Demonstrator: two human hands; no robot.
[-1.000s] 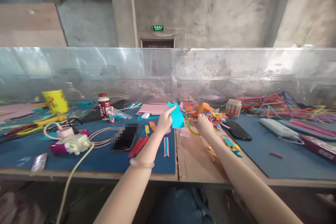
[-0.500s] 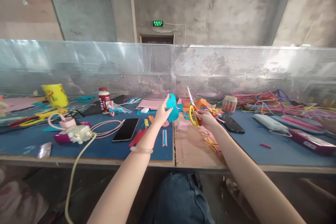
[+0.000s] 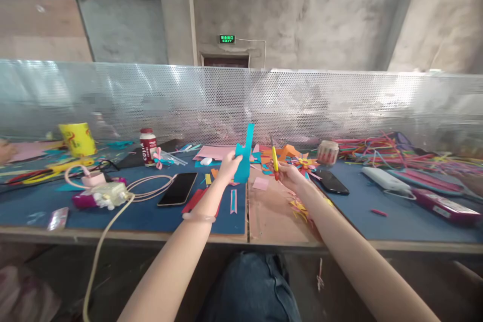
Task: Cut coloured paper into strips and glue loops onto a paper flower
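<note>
My left hand [image 3: 230, 165] pinches a piece of blue paper [image 3: 243, 167], with a narrow strip of it standing up above the wider part. To its right, my right hand [image 3: 290, 176] grips yellow-handled scissors [image 3: 275, 157], seen nearly edge-on with the blades pointing up and away from me. Scissors and paper are apart. Below the left hand lie red paper strips [image 3: 193, 201] and a small pink-and-blue paper ribbon [image 3: 233, 202]. A pink paper piece [image 3: 260, 183] rests on the brown board between my hands. Orange and yellow paper flowers [image 3: 305, 162] lie beyond the right hand.
On the left are a phone [image 3: 177, 189], a power strip [image 3: 101, 193] with cables, a red bottle [image 3: 148, 148] and a yellow roll [image 3: 78, 139]. A second phone [image 3: 332, 182], a jar [image 3: 328, 153] and colourful strips [image 3: 392, 151] lie right. A perforated metal screen [image 3: 320, 105] stands behind.
The blue paper, curled before, now shows a strip standing upright. The scissors have turned from showing their handle loops to nearly edge-on. Another person's hand has appeared at the far left.
</note>
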